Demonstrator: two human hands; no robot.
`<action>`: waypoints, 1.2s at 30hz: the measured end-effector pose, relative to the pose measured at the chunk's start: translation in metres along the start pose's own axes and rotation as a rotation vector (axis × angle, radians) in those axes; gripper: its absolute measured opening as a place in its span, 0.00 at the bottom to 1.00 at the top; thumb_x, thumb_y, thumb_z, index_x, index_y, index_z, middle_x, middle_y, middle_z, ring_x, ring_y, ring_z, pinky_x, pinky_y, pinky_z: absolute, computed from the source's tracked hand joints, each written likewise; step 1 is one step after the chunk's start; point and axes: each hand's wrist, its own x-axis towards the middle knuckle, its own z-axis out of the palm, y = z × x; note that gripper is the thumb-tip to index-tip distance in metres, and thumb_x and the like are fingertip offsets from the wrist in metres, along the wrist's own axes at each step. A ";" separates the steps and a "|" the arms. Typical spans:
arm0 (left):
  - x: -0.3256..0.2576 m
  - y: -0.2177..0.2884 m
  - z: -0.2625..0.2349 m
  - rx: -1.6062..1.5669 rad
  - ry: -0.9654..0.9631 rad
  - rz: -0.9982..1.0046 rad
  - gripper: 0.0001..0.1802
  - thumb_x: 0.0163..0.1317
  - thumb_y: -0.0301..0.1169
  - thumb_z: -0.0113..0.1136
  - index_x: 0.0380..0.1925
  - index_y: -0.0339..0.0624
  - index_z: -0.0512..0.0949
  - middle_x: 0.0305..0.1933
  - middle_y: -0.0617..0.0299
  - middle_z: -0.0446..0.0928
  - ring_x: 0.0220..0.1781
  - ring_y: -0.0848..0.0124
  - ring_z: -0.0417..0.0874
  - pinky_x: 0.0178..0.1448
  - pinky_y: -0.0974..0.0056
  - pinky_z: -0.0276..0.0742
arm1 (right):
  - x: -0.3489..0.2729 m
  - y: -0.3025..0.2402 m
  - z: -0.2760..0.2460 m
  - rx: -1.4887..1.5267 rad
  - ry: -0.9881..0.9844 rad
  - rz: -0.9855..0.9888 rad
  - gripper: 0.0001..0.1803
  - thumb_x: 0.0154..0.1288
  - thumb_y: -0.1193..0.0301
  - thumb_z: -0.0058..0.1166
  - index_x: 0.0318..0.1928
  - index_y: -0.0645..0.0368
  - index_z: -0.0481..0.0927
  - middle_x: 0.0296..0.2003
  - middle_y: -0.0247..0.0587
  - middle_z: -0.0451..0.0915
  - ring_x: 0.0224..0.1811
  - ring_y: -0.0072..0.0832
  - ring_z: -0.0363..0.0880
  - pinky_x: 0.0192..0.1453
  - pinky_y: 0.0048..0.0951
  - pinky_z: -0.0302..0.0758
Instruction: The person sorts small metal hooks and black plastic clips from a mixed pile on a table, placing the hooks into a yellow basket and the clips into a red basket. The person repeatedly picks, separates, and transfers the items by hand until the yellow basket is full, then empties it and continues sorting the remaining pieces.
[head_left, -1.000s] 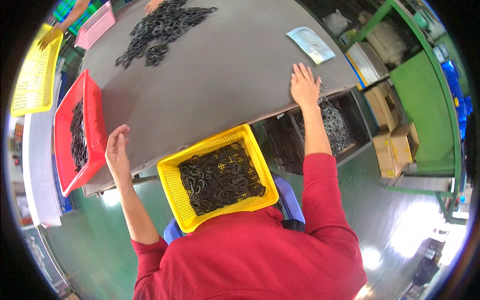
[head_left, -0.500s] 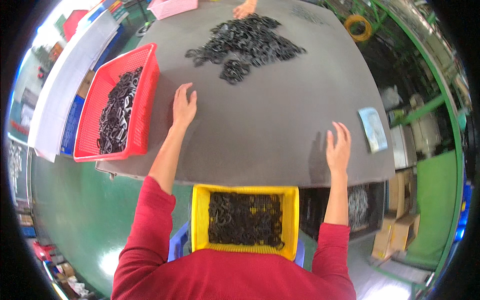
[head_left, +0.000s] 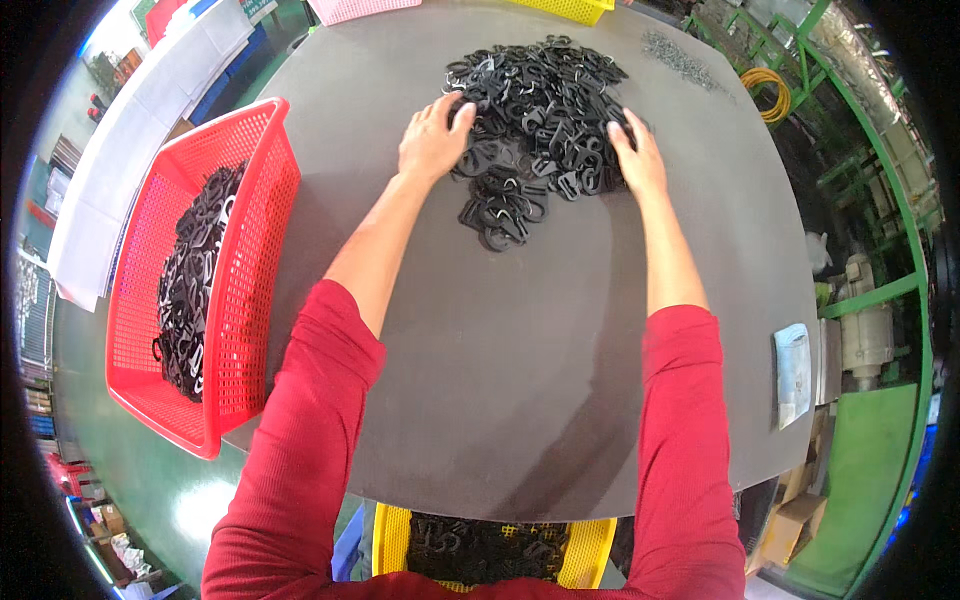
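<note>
Grip is open on both sides, left hand (head_left: 432,138) and right hand (head_left: 636,160) laid flat on the flanks of the black plastic clip pile (head_left: 535,115) mid-bench (head_left: 520,380): light, stiff, tangle-prone pieces, likely best scooped from the outer edges.

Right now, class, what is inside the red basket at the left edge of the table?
The red basket holds a loose heap of black clips along its middle, with bare mesh around it. The heap hides whatever lies beneath it.
</note>
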 end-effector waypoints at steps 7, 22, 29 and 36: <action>-0.081 0.053 -0.001 -0.360 0.036 0.049 0.20 0.63 0.44 0.51 0.48 0.44 0.76 0.43 0.52 0.78 0.46 0.56 0.78 0.53 0.57 0.72 | -0.094 -0.091 0.007 0.390 -0.127 -0.029 0.26 0.61 0.53 0.57 0.58 0.43 0.73 0.53 0.42 0.77 0.58 0.32 0.73 0.61 0.32 0.66; -0.216 0.043 -0.108 -0.479 0.193 -0.042 0.10 0.57 0.25 0.58 0.41 0.41 0.79 0.38 0.59 0.79 0.39 0.70 0.79 0.46 0.66 0.74 | -0.248 -0.115 -0.099 0.050 -0.203 -0.296 0.22 0.55 0.78 0.52 0.51 0.44 0.76 0.42 0.38 0.79 0.46 0.33 0.79 0.47 0.31 0.76; -0.273 0.099 -0.140 -0.159 0.082 0.382 0.16 0.51 0.20 0.59 0.41 0.44 0.78 0.47 0.55 0.76 0.56 0.57 0.73 0.62 0.56 0.66 | -0.249 -0.087 -0.181 0.750 -0.448 0.469 0.23 0.64 0.75 0.52 0.60 0.53 0.68 0.46 0.42 0.79 0.42 0.24 0.79 0.36 0.23 0.78; -0.299 0.117 -0.110 0.247 -0.234 0.554 0.16 0.57 0.30 0.58 0.47 0.53 0.78 0.58 0.67 0.71 0.68 0.64 0.63 0.68 0.32 0.44 | -0.247 -0.065 -0.210 0.480 -0.507 0.398 0.24 0.60 0.84 0.46 0.58 0.58 0.70 0.47 0.42 0.79 0.40 0.26 0.80 0.38 0.25 0.77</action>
